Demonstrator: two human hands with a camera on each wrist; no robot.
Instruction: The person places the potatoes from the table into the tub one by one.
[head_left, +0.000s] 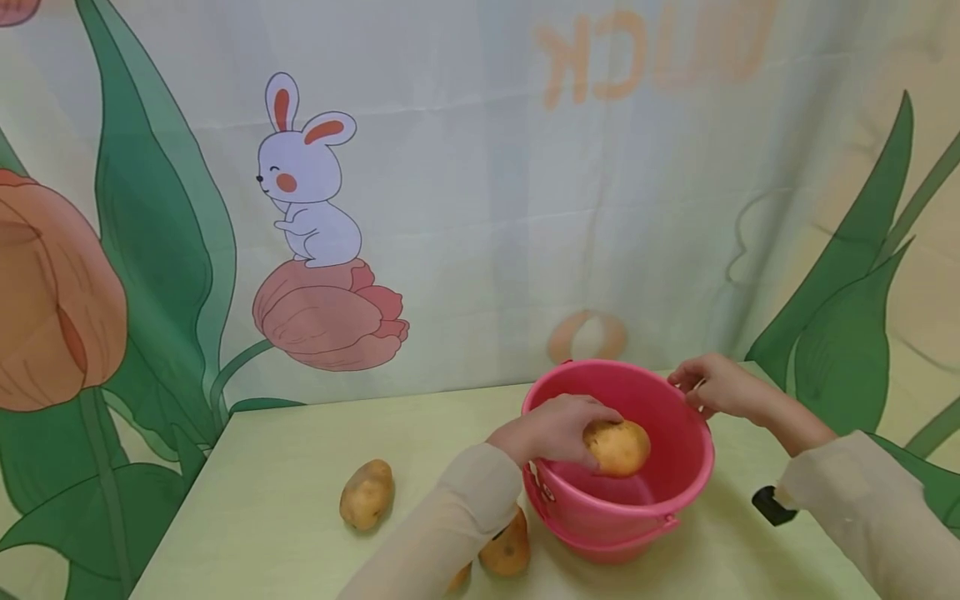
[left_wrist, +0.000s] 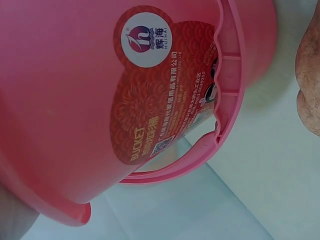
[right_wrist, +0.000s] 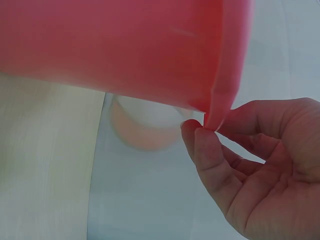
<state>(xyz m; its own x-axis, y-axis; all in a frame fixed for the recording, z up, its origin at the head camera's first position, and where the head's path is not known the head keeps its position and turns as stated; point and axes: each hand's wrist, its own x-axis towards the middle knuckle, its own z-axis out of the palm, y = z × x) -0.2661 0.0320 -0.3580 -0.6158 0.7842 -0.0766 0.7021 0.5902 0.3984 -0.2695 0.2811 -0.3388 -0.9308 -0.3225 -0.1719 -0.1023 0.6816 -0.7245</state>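
Observation:
A pink plastic bucket stands at the right part of the table, a red printed label on its side. My left hand reaches over the near left rim and grips a potato inside the bucket's mouth. In the left wrist view that hand is mostly hidden behind the bucket's wall. My right hand pinches the far right rim between thumb and fingers; the right wrist view shows this hand at the rim's edge. The bucket's handle hangs down along its labelled side.
One potato lies left on the pale table. Another potato sits close to the bucket's left, with part of one more below my left sleeve. A curtain printed with a rabbit and tulips hangs behind the table.

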